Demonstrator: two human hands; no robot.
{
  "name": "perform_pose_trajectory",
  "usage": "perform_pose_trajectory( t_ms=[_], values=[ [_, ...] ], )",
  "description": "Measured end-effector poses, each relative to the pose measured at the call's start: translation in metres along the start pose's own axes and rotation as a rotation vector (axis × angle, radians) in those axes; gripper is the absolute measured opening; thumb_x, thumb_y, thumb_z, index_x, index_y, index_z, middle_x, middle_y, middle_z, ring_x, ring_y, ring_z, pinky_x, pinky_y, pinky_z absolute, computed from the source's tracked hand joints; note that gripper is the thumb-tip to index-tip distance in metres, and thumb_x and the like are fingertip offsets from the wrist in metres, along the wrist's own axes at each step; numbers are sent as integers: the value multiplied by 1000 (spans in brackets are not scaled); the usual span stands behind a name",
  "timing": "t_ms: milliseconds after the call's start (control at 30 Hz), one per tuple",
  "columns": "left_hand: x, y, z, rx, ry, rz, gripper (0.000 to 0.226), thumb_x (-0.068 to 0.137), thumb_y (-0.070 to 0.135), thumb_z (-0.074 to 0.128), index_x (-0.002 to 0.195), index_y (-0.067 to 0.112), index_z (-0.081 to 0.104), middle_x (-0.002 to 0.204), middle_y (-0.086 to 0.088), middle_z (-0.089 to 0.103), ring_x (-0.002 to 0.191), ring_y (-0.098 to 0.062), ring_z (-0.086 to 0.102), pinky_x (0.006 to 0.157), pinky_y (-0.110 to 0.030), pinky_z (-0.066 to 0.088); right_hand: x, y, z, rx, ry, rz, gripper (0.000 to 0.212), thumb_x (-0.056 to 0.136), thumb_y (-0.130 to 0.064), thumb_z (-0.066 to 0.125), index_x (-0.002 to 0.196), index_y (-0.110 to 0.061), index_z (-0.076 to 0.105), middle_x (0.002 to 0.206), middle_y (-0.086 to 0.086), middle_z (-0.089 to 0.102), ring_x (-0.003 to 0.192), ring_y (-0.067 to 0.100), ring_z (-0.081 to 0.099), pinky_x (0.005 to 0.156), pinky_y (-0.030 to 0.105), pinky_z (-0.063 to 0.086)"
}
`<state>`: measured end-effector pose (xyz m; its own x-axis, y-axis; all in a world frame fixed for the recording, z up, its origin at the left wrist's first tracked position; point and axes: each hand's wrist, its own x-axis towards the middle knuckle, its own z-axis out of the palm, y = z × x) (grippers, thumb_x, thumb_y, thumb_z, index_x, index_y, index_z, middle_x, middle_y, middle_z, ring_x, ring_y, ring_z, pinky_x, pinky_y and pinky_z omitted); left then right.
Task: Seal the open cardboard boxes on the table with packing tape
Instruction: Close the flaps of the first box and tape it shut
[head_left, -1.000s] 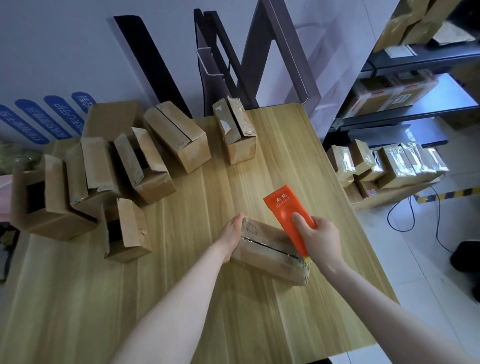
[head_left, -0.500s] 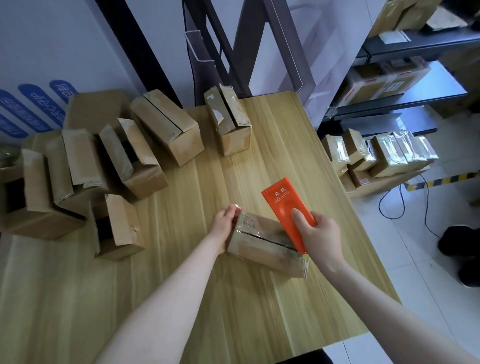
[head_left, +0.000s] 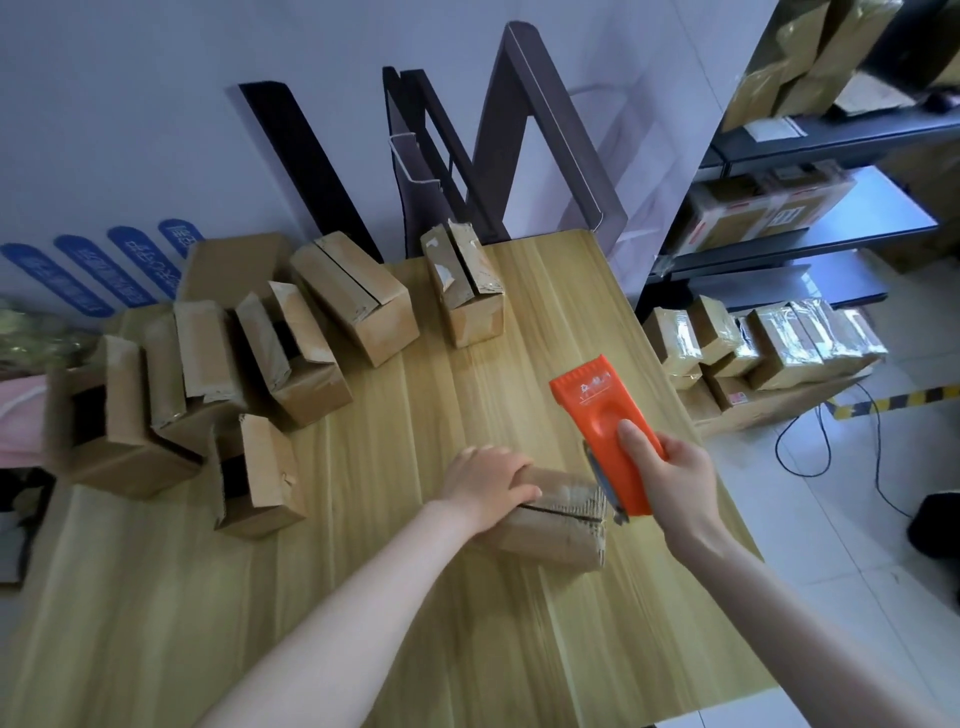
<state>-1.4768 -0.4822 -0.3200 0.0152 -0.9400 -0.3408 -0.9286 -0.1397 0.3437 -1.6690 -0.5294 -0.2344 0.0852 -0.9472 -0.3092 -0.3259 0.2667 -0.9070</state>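
A small cardboard box (head_left: 558, 525) lies on the wooden table (head_left: 415, 597) in front of me, its top flaps closed with a dark seam between them. My left hand (head_left: 485, 480) lies over the box's left end, fingers curled over the top flap. My right hand (head_left: 670, 475) grips an orange tape dispenser (head_left: 605, 426), whose lower end sits at the box's right end. Several open cardboard boxes (head_left: 291, 353) stand along the table's left and back.
Dark metal frames (head_left: 540, 135) lean against the wall behind the table. To the right stands a dark shelf unit (head_left: 810, 228) with parcels, and taped boxes (head_left: 769, 343) sit on the floor by cables. The table's right edge is close to my right hand.
My left hand moved from the box's left side up onto its top. The dispenser shifted right, to the box's right end. The camera view tilted up slightly.
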Motion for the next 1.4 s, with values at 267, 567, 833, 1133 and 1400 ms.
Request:
perform_pose_trajectory(
  t_ms=[267,567,833,1133,1400],
  values=[
    [-66,-23,10,-175,86,-613,52,85,66,48,115,25,57,111,7,65,104,-16,61,72,-28,42,-5,-3,0,38,-250,28,31,92,-29,64,85,1,67,69,35,63,45,32,59,43,42,53],
    [-69,6,-73,-1278,476,-450,30,99,33,50,100,9,69,93,-4,70,80,-12,64,73,-29,48,-6,-17,6,-59,-416,-49,32,90,-27,67,83,4,65,62,25,60,46,32,59,44,45,54],
    [-82,10,-91,-1084,412,-359,25,98,33,51,111,20,67,99,4,72,94,-13,67,75,-25,50,-13,-28,6,-189,-447,-159,30,88,-23,70,69,-1,63,47,5,55,40,27,58,37,43,53],
    [-83,8,-91,-1384,51,-523,56,96,55,38,104,7,65,79,-2,71,66,-12,66,53,-21,44,-18,-30,-1,-196,-489,-184,27,89,-21,69,69,-4,64,48,3,56,42,25,59,39,44,53],
    [-86,13,-92,-1232,197,-451,22,88,32,66,89,11,70,75,2,70,60,-5,59,54,-18,41,-14,-27,-7,-227,-477,-182,28,88,-24,70,67,-7,63,46,-2,56,41,21,59,38,41,53]
  ],
)
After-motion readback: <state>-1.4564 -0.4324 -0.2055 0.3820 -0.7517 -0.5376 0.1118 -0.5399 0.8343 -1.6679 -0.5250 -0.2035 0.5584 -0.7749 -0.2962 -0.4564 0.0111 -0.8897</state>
